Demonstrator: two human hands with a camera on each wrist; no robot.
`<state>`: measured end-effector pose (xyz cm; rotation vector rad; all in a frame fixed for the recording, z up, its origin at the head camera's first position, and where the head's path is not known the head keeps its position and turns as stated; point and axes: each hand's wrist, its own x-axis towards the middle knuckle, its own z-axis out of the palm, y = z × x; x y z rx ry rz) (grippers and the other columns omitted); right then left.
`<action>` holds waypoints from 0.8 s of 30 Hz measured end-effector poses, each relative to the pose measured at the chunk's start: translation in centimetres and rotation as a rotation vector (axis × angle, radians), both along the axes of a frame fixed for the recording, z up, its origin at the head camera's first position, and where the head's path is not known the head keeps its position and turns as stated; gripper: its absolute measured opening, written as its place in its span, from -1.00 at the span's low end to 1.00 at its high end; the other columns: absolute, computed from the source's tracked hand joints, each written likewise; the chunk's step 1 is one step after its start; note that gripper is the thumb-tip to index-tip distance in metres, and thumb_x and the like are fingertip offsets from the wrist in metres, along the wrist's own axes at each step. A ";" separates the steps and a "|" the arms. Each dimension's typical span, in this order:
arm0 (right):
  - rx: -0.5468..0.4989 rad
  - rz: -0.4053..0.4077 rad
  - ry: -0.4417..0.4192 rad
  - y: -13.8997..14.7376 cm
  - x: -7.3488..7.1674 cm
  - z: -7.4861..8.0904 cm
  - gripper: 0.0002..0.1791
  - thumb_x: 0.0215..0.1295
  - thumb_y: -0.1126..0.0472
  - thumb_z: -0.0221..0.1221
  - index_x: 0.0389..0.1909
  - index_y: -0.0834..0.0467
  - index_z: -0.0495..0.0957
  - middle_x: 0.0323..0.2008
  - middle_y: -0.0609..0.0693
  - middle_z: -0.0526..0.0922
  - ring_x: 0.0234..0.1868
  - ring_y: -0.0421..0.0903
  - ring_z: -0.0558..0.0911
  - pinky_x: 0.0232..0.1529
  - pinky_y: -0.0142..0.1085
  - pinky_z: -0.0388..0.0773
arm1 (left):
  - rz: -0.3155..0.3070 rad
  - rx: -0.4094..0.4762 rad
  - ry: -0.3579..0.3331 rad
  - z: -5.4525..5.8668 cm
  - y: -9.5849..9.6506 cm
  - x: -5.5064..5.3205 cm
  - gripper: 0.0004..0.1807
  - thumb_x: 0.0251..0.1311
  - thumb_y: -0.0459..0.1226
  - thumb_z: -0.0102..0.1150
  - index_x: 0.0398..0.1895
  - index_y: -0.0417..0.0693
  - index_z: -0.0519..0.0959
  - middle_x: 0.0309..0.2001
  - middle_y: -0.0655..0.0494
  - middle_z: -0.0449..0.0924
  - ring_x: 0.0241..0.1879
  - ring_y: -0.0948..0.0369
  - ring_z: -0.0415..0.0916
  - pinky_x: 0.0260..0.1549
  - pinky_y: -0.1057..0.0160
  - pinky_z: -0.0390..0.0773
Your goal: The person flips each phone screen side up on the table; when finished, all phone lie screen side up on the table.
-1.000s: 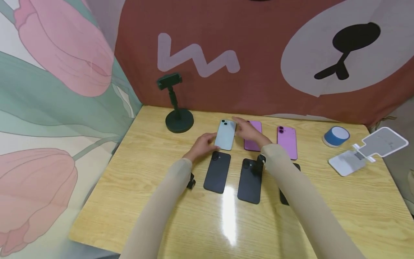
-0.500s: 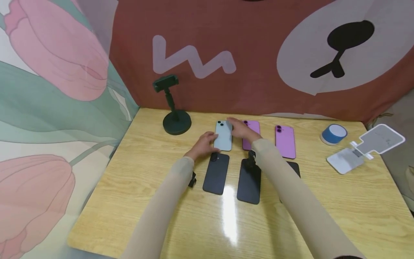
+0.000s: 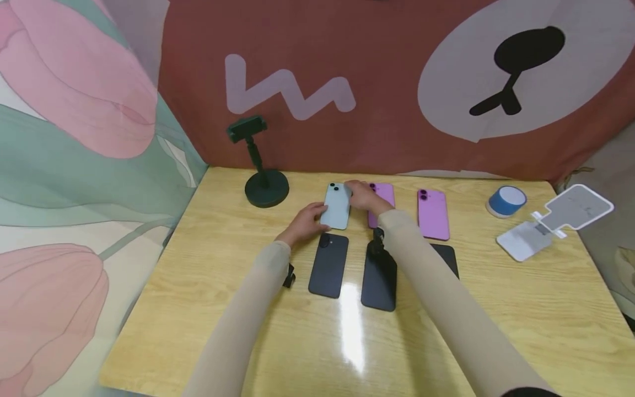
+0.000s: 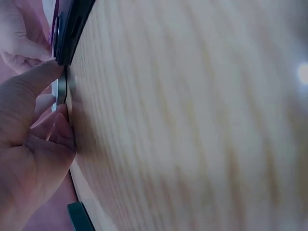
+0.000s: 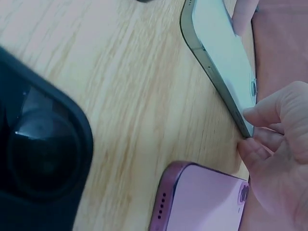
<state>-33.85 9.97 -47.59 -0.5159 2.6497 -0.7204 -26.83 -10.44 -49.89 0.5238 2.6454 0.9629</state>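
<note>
A light blue phone (image 3: 337, 207) with two camera lenses lies back up in the table's far row. My left hand (image 3: 304, 223) holds it at the left edge and lower left corner, thumb nearest me. At the upper right corner, my right hand (image 3: 364, 196) pinches it; the right wrist view shows the thumb on the back of the phone (image 5: 224, 53) and fingers at its edge. Just right of it, a purple phone (image 3: 385, 194) is partly covered by the right hand. A black phone (image 3: 328, 266) lies nearer me, below the light blue one.
Another purple phone (image 3: 433, 215) and two more black phones, one (image 3: 379, 284) under the right wrist and one (image 3: 446, 259) partly behind the forearm, lie nearby. A dark green phone stand (image 3: 267, 190), a blue-and-white cylinder (image 3: 507, 202) and a white folding stand (image 3: 526, 241) stand around them.
The whole head view has shifted slightly, so the things appear further left. The right hand has closed in on the light blue phone's upper right corner; the left hand stays at its left edge.
</note>
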 end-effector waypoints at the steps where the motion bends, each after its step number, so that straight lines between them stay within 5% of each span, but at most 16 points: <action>1: 0.001 -0.006 0.006 0.0 0.0 0.1 -0.32 0.16 0.49 -0.08 0.38 0.35 0.13 0.36 0.28 0.19 0.38 0.19 0.12 0.37 -0.04 0.01 | -0.004 0.005 0.005 0.1 0.0 -0.1 -0.28 0.17 -0.19 0.27 0.38 -0.17 0.25 0.41 -0.08 0.14 0.39 0.04 0.05 0.32 0.16 0.09; 13: -0.039 -0.084 -0.047 -0.3 0.3 0.2 -0.40 0.26 0.41 -0.07 0.36 0.35 0.15 0.37 0.28 0.13 0.40 0.17 0.07 0.37 -0.04 0.00 | -0.016 0.011 -0.026 0.2 0.0 -0.1 -0.29 0.18 -0.24 0.26 0.38 -0.19 0.24 0.42 -0.07 0.10 0.41 0.04 0.02 0.33 0.17 0.07; 24: -0.154 -0.133 -0.093 0.1 0.0 0.0 -0.41 0.30 0.35 -0.06 0.36 0.33 0.15 0.39 0.28 0.09 0.40 0.15 0.09 0.34 -0.03 0.07 | -0.066 0.017 0.041 0.1 -0.4 0.3 -0.34 0.19 -0.23 0.24 0.35 -0.18 0.29 0.39 -0.12 0.15 0.38 0.01 0.07 0.32 0.15 0.10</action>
